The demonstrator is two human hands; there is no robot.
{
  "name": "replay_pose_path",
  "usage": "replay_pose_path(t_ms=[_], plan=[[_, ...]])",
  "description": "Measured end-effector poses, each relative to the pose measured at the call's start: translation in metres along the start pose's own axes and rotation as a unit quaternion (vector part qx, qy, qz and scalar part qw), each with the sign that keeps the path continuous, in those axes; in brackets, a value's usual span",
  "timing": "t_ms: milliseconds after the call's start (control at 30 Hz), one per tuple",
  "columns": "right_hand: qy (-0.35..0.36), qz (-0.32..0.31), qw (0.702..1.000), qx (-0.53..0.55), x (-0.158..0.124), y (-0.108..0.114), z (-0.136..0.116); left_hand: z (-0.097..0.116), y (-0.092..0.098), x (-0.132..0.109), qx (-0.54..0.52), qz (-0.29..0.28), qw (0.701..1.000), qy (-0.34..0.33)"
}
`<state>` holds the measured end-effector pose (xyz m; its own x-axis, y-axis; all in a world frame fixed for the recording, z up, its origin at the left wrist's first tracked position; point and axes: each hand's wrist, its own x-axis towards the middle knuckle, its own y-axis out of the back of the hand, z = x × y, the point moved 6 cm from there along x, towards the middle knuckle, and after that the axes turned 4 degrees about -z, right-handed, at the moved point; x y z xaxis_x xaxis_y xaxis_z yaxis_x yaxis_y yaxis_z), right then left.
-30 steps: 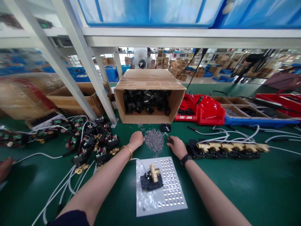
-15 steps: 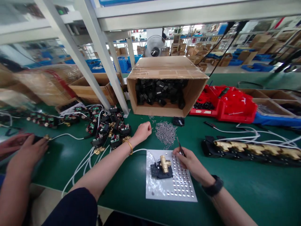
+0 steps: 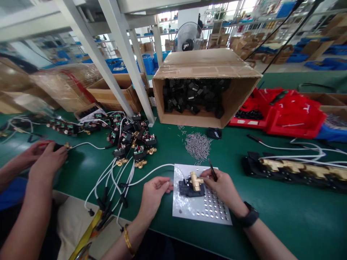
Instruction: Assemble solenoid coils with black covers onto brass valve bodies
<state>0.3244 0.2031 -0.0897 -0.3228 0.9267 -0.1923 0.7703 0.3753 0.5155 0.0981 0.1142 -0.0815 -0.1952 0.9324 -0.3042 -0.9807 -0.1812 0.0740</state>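
A brass valve on a black base (image 3: 193, 183) sits on a perforated metal plate (image 3: 206, 211) on the green bench. My right hand (image 3: 221, 186) is closed on thin black tweezers (image 3: 213, 169) and rests against the brass fitting. My left hand (image 3: 154, 193) lies just left of the plate with fingers curled and pinched together; what they hold is too small to make out. A pile of small metal pins (image 3: 197, 144) lies beyond the plate.
An open cardboard box (image 3: 206, 68) of black parts lies on its side behind the pins. Wired valve assemblies (image 3: 130, 142) lie to the left, a row of brass valves (image 3: 295, 169) to the right, red bins (image 3: 279, 113) beyond. Another person's hands (image 3: 46, 160) work at far left.
My left hand has drawn back from the pin pile to the plate's left edge. My right hand with the tweezers has moved onto the brass valve. The view has dipped lower.
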Motion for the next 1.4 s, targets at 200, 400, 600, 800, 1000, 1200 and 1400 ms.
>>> replay_pose_path(t_ms=[200,400,600,800,1000,1200,1400], plan=[[0.136,0.008,0.990,-0.049,-0.005,-0.001,-0.027,-0.007,-0.035,0.031,0.091,-0.058,0.991,-0.075],[0.201,0.003,0.979,-0.034,-0.017,-0.006,-0.026,0.015,-0.045,0.031,0.185,-0.147,0.953,-0.191],[0.114,0.032,0.993,-0.002,-0.032,-0.007,-0.011,0.022,-0.052,0.010,0.303,-0.174,0.844,-0.407],[0.009,-0.100,0.992,0.070,-0.040,-0.003,-0.005,0.015,-0.048,0.007,0.241,-0.165,0.882,-0.371],[0.025,0.061,0.986,-0.152,0.003,0.031,-0.007,0.016,-0.048,-0.005,0.361,-0.131,0.832,-0.401],[0.013,0.056,0.968,-0.245,0.055,0.021,-0.006,0.022,-0.054,-0.006,0.404,-0.156,0.778,-0.454],[0.030,0.049,0.969,-0.240,0.050,0.015,-0.011,0.014,-0.053,-0.010,0.331,-0.219,0.848,-0.351]])
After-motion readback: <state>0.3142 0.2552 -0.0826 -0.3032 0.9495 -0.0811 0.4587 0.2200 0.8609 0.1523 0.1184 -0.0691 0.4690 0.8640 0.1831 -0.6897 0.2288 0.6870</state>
